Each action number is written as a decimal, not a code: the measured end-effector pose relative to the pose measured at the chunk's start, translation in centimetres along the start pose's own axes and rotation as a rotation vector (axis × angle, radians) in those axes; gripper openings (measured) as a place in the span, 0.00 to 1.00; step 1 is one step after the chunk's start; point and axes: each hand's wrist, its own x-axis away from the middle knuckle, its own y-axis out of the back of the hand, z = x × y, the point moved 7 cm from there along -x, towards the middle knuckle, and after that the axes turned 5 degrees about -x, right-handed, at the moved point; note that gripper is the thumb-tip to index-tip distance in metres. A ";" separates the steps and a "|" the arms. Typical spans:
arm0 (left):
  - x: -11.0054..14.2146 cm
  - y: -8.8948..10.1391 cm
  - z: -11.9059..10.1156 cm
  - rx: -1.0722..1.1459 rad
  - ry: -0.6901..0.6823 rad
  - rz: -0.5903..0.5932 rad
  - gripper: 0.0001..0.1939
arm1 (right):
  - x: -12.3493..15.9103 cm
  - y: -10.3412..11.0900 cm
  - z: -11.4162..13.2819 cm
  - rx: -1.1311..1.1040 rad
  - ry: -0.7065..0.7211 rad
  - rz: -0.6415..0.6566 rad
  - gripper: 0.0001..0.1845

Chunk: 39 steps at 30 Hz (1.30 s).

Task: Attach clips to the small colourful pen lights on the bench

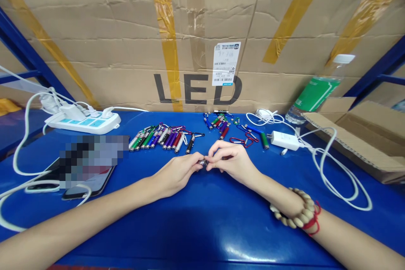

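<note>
Forearms [85, 221] converge, left hand [174, 175] pinching a cylinder [203, 163] that right hand [236, 162], fingertips [211, 165] pressed together, could knock loose toward the worktop's [164, 236] near edge.

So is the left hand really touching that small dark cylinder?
Touching. The head view shows it: the left hand has the small dark cylinder between thumb and fingers, with its end poking out from the fingertips.

- A small dark tube [203, 163] is showing a shiny, metallic-looking end.
- It is lying almost level, partly hiding inside the left hand [175, 174].
- Its visible end is facing the right hand's [234, 163] fingertips.
</note>
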 end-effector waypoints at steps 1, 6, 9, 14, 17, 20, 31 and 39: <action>0.0 0.0 0.0 -0.007 -0.003 0.003 0.13 | 0.0 0.0 0.0 0.012 0.003 0.003 0.12; 0.0 0.0 -0.4 -0.054 -0.049 -0.026 0.13 | 0.2 0.0 0.1 0.098 0.032 0.010 0.14; 0.0 0.2 -0.7 -0.064 -0.108 -0.060 0.14 | 0.3 0.1 0.2 0.150 0.056 0.011 0.15; 0.1 0.4 -0.9 -0.059 -0.140 -0.108 0.14 | 0.2 0.2 0.3 0.197 0.057 -0.039 0.17; 0.1 0.5 -0.9 -0.067 -0.142 -0.134 0.13 | 0.2 0.1 0.1 0.189 0.027 -0.059 0.19; 0.1 0.6 -0.8 -0.096 -0.144 -0.168 0.13 | 0.1 0.0 -0.4 0.181 -0.026 -0.065 0.19; 0.0 0.8 -0.3 -0.176 -0.115 -0.205 0.15 | -0.1 0.3 -1.1 0.113 -0.125 -0.084 0.19; 0.0 0.7 0.2 -0.126 -0.078 -0.211 0.16 | -0.2 0.5 -0.6 0.105 -0.078 -0.115 0.18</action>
